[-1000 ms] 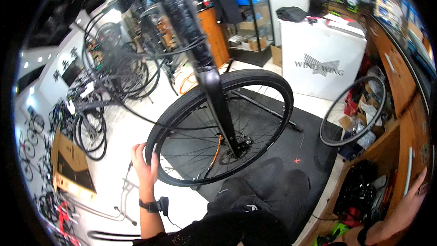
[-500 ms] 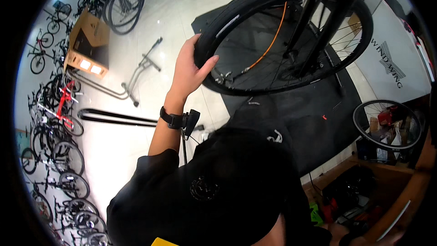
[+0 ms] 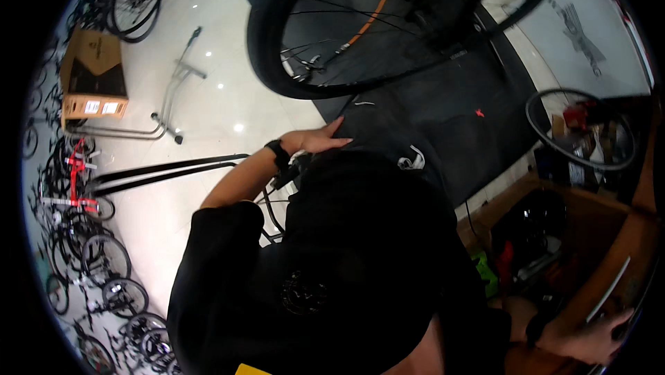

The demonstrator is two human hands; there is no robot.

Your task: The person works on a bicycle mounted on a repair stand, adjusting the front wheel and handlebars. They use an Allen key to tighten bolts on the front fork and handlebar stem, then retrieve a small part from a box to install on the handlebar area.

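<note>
My left hand (image 3: 322, 138) is off the tire, with thumb and fingers apart and nothing between them. It hovers by the front of my black clothing, with a dark band on the wrist. Beyond it stands a bicycle wheel (image 3: 267, 49) with a black tire, held in a black fork (image 3: 463, 11). An orange hose (image 3: 379, 7) with a metal end fitting shows through the spokes. At the lower right, my right hand (image 3: 589, 339) reaches to the wooden bench's edge, beside a thin silvery strip (image 3: 609, 290). Its fingertips are blurred near the picture's rim.
A black mat (image 3: 443, 125) covers the floor under the wheel. A loose wheel rim (image 3: 533, 122) leans at the right above boxes, near an open wooden compartment (image 3: 603, 212) of tools. Left are a metal stand (image 3: 170, 98), a cardboard box (image 3: 93, 63) and many parked bicycles (image 3: 104, 257).
My left hand has let go of the tire and come down toward my body. My right hand has come further into view at the lower right. The whole view has shifted.
</note>
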